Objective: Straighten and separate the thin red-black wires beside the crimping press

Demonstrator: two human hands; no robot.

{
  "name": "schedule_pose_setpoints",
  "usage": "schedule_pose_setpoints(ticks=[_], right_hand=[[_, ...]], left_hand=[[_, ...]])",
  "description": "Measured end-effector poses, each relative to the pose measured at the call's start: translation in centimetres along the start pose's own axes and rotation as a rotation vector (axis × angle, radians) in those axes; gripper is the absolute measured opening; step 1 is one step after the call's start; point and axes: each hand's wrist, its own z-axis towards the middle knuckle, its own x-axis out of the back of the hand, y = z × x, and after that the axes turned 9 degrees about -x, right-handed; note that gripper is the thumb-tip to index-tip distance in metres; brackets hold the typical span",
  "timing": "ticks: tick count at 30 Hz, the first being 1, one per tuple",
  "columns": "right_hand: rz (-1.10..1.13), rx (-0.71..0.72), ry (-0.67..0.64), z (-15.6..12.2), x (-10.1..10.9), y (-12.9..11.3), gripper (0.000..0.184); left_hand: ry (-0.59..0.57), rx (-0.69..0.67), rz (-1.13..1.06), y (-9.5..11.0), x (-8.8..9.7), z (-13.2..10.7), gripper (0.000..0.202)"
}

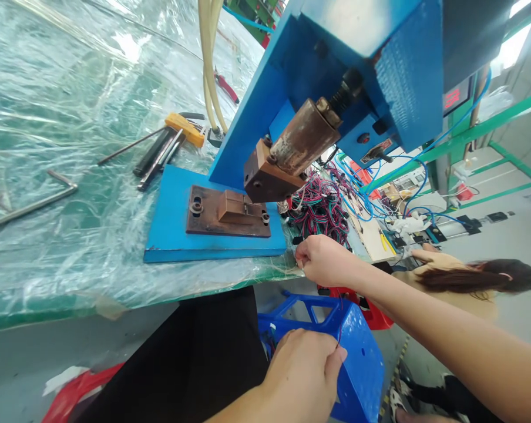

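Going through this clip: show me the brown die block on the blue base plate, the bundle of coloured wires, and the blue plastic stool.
Brown die block (234, 208): head view, on its raised centre.
Bundle of coloured wires (318, 208): head view, on the middle of the tangle.
Blue plastic stool (358, 367): head view, on its side wall.

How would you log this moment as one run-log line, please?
left hand: pinches wire | right hand: pinches wire | nearby: blue crate, blue press

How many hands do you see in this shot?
3: the left hand by the blue crate, the right hand at the bench edge, and a co-worker's hand at far right. Others may be hidden.
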Motion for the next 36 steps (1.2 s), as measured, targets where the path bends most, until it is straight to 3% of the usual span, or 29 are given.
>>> schedule_pose_setpoints(ticks=[10,17,22,26,31,36], right_hand=[[-0.028,0.028,0.09,-0.1,-0.5,-0.5,0.029],[0.173,0.067,0.063,0.0,-0.8,0.4,0.034],[0.578,0.083,-0.013,-0.4,-1.4,2.6,0.026],[1.0,0.061,-0.043,-2.5,-2.8,3.7,0.024],[1.435,0.101,0.009,-5.8,-4.7,2.9,0.028],[1.802,0.257,0.043,-7.6,-5.1,1.6,0.04]], left_hand=[[0.012,0.036,0.009,0.3,0.3,-0.2,0.04],[0.05,0.035,-0.013,-0.1,0.9,-0.6,0.04],[0.081,0.025,-0.044,-0.8,1.0,-1.0,0.039],[0.095,-0.002,-0.108,-0.9,1.1,-1.4,0.04],[0.11,-0.018,-0.279,-0.9,1.6,-2.7,0.04],[0.17,0.025,-0.559,-1.0,3.8,-4.4,0.04]])
